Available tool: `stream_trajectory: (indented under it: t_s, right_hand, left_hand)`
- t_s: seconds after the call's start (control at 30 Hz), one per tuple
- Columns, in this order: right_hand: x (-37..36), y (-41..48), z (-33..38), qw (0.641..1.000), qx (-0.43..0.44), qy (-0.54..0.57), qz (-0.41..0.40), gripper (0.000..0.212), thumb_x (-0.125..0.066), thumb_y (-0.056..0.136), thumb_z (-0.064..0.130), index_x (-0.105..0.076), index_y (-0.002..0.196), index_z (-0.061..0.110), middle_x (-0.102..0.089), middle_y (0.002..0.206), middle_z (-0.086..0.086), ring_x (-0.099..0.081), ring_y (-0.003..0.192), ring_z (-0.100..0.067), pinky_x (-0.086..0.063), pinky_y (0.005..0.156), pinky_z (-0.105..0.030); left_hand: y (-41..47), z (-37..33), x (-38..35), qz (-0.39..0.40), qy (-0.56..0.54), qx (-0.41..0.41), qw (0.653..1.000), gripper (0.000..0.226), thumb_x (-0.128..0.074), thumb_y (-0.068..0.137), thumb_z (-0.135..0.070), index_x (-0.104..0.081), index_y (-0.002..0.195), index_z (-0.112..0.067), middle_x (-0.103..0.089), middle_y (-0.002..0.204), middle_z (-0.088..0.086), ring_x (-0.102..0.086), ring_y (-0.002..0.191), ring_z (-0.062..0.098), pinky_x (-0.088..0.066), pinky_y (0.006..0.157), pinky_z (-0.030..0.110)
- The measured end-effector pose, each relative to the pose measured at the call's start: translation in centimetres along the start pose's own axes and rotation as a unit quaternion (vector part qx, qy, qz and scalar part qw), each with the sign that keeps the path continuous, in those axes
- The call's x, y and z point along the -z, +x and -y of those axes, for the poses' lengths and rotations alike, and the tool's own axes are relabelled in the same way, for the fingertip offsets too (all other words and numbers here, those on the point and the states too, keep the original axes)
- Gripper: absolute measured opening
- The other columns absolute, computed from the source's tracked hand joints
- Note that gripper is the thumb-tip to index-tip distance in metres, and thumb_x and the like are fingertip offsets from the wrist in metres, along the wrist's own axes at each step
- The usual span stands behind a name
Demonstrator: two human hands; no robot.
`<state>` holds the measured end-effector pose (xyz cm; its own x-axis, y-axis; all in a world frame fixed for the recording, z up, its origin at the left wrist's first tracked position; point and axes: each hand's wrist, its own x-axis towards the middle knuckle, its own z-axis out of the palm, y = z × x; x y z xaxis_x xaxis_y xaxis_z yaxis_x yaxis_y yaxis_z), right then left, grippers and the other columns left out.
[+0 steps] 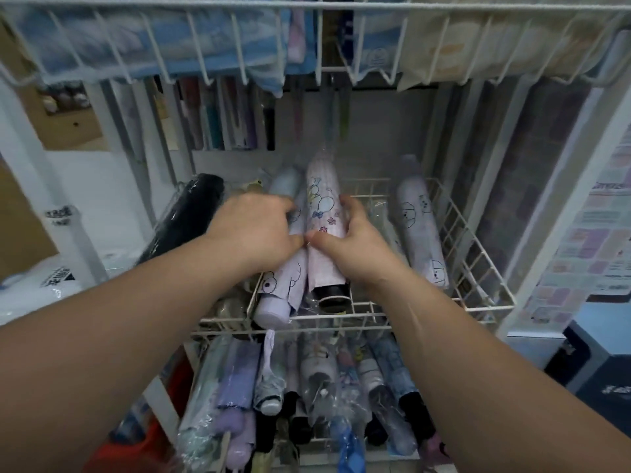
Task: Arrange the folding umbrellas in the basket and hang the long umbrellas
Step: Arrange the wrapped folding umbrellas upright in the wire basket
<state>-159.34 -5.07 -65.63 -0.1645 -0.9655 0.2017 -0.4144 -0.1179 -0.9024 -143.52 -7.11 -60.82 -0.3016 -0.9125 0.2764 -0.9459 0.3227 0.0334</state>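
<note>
- Head view, from the left: we see a black umbrella point(184, 220) lying at the basket's point(478, 268) left edge.
- Our left hand point(252, 230) curls its fingers over a lilac umbrella point(280, 291).
- Touching it, the pink umbrella point(322, 206) points away from us, handle end nearest. Our right hand point(355, 247) wraps it, thumb on top.
- Print on the bag point(58, 278) and posters point(594, 233) is too blurred to read.

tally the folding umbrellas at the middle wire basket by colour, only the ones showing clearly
black umbrella: 1
pink umbrella: 1
lilac: 2, the left lilac umbrella and the right lilac umbrella
total: 4; anything buried under wrap or arms not counted
</note>
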Motion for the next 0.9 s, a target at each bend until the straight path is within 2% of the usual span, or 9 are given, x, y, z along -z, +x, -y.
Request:
stream_trajectory:
  t_s: [0.07, 0.13, 0.23, 0.33, 0.5, 0.6, 0.73, 0.83, 0.9]
  right_hand:
    - [-0.6, 0.2, 0.4, 1.000, -0.006, -0.021, -0.005, 0.086, -0.076, 0.084, 0.032, -0.027, 0.155, 0.026, -0.054, 0.143, 0.000, -0.058, 0.121, -0.020, -0.049, 0.099, -0.032]
    - [-1.1, 0.6, 1.0, 0.998, -0.007, -0.052, -0.027, 0.085, -0.075, 0.082, 0.035, -0.031, 0.154, 0.026, -0.053, 0.144, -0.005, -0.057, 0.124, -0.024, -0.047, 0.101, -0.033]
    - [-2.5, 1.3, 2.0, 0.996, -0.014, -0.057, -0.068, 0.069, -0.072, 0.082, 0.035, -0.045, 0.144, 0.018, -0.056, 0.137, -0.014, -0.058, 0.120, -0.031, -0.042, 0.087, -0.026]
    - [-3.7, 2.0, 2.5, 0.991, 0.000, -0.104, -0.081, 0.053, -0.070, 0.080, 0.040, -0.056, 0.127, 0.020, -0.063, 0.120, -0.015, -0.061, 0.109, -0.034, -0.044, 0.078, -0.028]
    - [-2.4, 1.5, 1.2, 0.978, -0.011, -0.200, -0.052, 0.056, -0.049, 0.082, 0.056, -0.055, 0.130, 0.028, -0.064, 0.124, -0.017, -0.055, 0.120, -0.039, -0.048, 0.095, -0.042]
    - [0.0, 0.9, 0.0, 0.971, -0.014, -0.238, 0.017, 0.045, -0.039, 0.094, 0.042, -0.063, 0.125, 0.020, -0.064, 0.129, -0.019, -0.055, 0.122, -0.038, -0.046, 0.099, -0.044]
    - [3.8, 0.5, -1.3, 0.960, -0.024, -0.266, 0.085, 0.037, -0.043, 0.103, 0.032, -0.068, 0.125, 0.016, -0.067, 0.127, -0.012, -0.060, 0.118, -0.030, -0.047, 0.094, -0.032]
    - [6.2, 1.0, -2.3, 0.949, 0.006, -0.315, 0.007, 0.034, -0.050, 0.097, 0.024, -0.069, 0.126, 0.018, -0.067, 0.129, -0.010, -0.060, 0.119, -0.030, -0.049, 0.100, -0.036]
    - [7.3, 1.3, -2.9, 0.926, 0.002, -0.375, -0.040, 0.033, -0.055, 0.093, 0.023, -0.071, 0.121, 0.014, -0.068, 0.123, -0.012, -0.062, 0.112, -0.033, -0.052, 0.095, -0.038]
  left_hand:
    - [-0.2, 0.6, 0.2, -0.006, 0.076, -0.022, 0.997, 0.052, -0.052, 0.088, -0.068, -0.057, 0.132, -0.042, -0.056, 0.135, 0.008, -0.046, 0.128, 0.037, -0.041, 0.101, 0.048]
    - [-0.6, 1.4, 0.2, 0.004, 0.061, -0.043, 0.997, 0.049, -0.050, 0.091, -0.063, -0.053, 0.136, -0.044, -0.049, 0.144, 0.002, -0.039, 0.135, 0.034, -0.035, 0.106, 0.053]
    - [-1.3, 2.8, 0.0, -0.006, 0.012, -0.067, 0.998, 0.042, -0.050, 0.094, -0.054, -0.055, 0.134, -0.041, -0.051, 0.143, -0.004, -0.039, 0.135, 0.029, -0.036, 0.108, 0.054]
    - [-1.9, 3.6, -0.4, -0.048, -0.035, -0.057, 0.997, 0.045, -0.053, 0.094, -0.048, -0.052, 0.136, -0.033, -0.055, 0.140, 0.001, -0.046, 0.131, 0.030, -0.039, 0.107, 0.053]
    - [-2.0, 1.4, -0.4, -0.048, -0.087, -0.154, 0.983, 0.051, -0.046, 0.099, -0.041, -0.040, 0.149, -0.033, -0.038, 0.158, -0.001, -0.036, 0.144, 0.026, -0.031, 0.116, 0.051]
    - [-1.3, -0.6, -0.8, 0.022, -0.046, -0.204, 0.978, 0.047, -0.038, 0.104, -0.040, -0.034, 0.151, -0.043, -0.025, 0.165, -0.012, -0.024, 0.150, 0.016, -0.020, 0.120, 0.055]
    - [0.3, -2.4, -1.2, 0.053, 0.039, -0.230, 0.971, 0.045, -0.029, 0.102, -0.051, -0.037, 0.146, -0.047, -0.040, 0.152, -0.017, -0.036, 0.141, 0.015, -0.028, 0.114, 0.053]
    - [1.6, -3.4, -0.9, 0.042, 0.116, -0.240, 0.963, 0.048, -0.030, 0.098, -0.060, -0.048, 0.140, -0.046, -0.044, 0.139, -0.005, -0.038, 0.134, 0.023, -0.029, 0.112, 0.048]
    - [2.0, -3.1, -1.2, 0.027, 0.108, -0.257, 0.960, 0.051, -0.032, 0.093, -0.065, -0.055, 0.134, -0.044, -0.046, 0.138, -0.005, -0.038, 0.134, 0.022, -0.028, 0.112, 0.048]
